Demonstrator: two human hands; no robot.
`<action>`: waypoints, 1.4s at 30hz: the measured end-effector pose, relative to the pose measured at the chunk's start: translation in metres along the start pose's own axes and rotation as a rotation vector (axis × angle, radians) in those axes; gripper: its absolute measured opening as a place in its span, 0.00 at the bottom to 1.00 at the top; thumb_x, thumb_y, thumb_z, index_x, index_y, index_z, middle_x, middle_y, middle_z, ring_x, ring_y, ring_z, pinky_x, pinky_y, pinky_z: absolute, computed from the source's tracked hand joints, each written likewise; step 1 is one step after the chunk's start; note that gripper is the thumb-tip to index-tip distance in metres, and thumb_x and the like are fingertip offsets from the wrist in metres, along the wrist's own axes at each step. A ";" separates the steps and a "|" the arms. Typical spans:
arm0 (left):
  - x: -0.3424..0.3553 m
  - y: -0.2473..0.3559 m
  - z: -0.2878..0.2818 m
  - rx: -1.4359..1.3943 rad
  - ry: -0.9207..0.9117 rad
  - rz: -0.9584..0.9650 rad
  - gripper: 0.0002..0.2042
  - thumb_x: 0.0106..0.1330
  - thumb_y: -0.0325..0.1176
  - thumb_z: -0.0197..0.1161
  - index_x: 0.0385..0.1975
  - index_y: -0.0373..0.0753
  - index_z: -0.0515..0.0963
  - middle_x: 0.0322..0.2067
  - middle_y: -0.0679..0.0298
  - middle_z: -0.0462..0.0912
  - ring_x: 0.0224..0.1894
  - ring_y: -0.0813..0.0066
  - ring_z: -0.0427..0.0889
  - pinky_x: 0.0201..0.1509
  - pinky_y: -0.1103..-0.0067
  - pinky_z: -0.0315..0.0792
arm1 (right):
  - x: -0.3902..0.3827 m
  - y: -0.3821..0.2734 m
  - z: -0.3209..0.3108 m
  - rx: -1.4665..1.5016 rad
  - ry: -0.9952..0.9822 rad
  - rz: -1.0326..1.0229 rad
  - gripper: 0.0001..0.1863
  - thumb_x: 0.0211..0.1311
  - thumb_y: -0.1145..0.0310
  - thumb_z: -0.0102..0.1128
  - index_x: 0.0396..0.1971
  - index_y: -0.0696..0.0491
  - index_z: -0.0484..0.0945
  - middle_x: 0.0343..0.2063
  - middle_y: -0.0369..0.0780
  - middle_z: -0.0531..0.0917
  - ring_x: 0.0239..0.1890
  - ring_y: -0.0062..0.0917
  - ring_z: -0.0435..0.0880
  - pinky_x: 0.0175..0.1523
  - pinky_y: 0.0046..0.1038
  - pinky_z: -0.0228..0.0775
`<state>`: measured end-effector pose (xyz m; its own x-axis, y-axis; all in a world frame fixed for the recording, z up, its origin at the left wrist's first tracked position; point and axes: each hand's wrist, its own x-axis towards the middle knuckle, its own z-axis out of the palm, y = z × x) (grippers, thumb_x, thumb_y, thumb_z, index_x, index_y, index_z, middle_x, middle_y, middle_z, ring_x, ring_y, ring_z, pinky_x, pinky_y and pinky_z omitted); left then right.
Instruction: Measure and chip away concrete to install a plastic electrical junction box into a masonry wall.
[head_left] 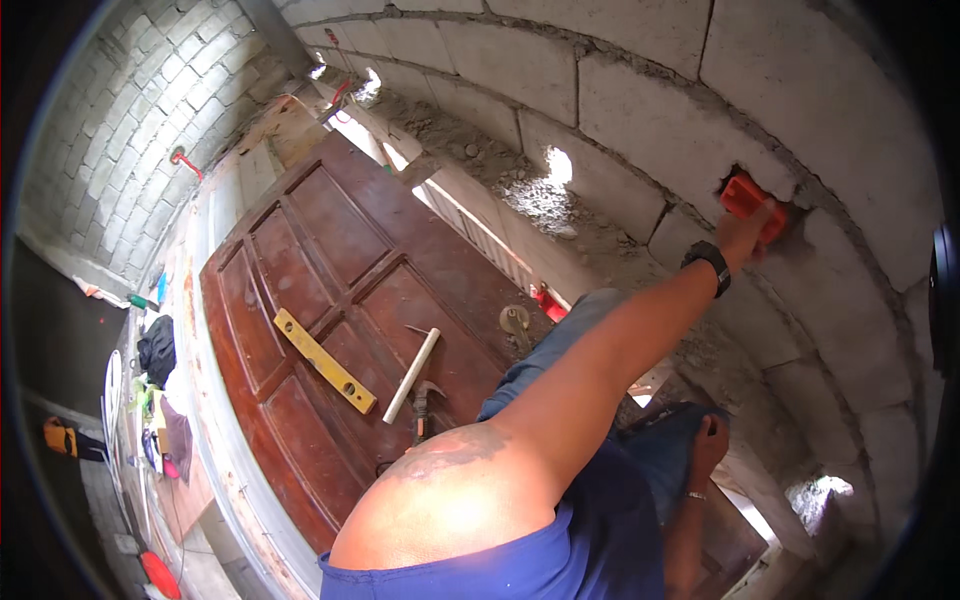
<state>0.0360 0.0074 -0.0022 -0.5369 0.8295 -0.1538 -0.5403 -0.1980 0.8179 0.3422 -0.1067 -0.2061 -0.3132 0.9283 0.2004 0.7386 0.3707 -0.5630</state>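
Observation:
My left hand (748, 232), with a dark watch on its wrist, reaches out to the concrete block wall. Its fingers are closed on an orange plastic electrical box (741, 196), which sits at a rough hole cut in the blocks. The back of the box is hidden in the hole. Lower down, my right hand (709, 446) is curled beside my jeans-covered knee. Something dark shows between its fingers, too small to make out.
A brown panelled door (330, 220) lies flat beside me. On it rest a yellow spirit level (324, 361), a white pipe piece (411, 376) and a hammer (423, 405). Rubble (450, 140) runs along the wall's foot. Orange conduit (186, 163) sticks out of the far wall.

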 end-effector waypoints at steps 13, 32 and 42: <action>-0.005 0.003 0.007 0.042 0.085 -0.095 0.25 0.55 0.54 0.69 0.28 0.34 0.75 0.19 0.60 0.76 0.19 0.73 0.77 0.21 0.77 0.75 | -0.038 -0.024 -0.027 -0.007 -0.139 -0.211 0.14 0.53 0.61 0.63 0.36 0.55 0.81 0.47 0.48 0.79 0.52 0.43 0.75 0.59 0.40 0.63; -0.017 0.004 0.015 -0.029 0.053 -0.140 0.21 0.55 0.53 0.69 0.30 0.39 0.75 0.22 0.63 0.76 0.17 0.72 0.75 0.18 0.76 0.71 | -0.064 -0.034 -0.040 -0.060 -0.170 -0.137 0.14 0.53 0.65 0.64 0.38 0.56 0.80 0.53 0.48 0.76 0.58 0.44 0.69 0.63 0.41 0.59; -0.078 0.027 -0.092 0.546 -0.009 0.038 0.23 0.57 0.55 0.62 0.34 0.38 0.80 0.25 0.66 0.80 0.23 0.77 0.76 0.26 0.78 0.69 | -0.053 -0.042 -0.037 -0.014 -0.102 -0.116 0.12 0.53 0.64 0.64 0.35 0.54 0.81 0.50 0.46 0.78 0.56 0.44 0.71 0.61 0.40 0.61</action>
<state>0.0036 -0.1111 -0.0191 -0.5424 0.8322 -0.1154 -0.1042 0.0697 0.9921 0.3496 -0.1704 -0.1631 -0.4560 0.8715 0.1804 0.7019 0.4768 -0.5291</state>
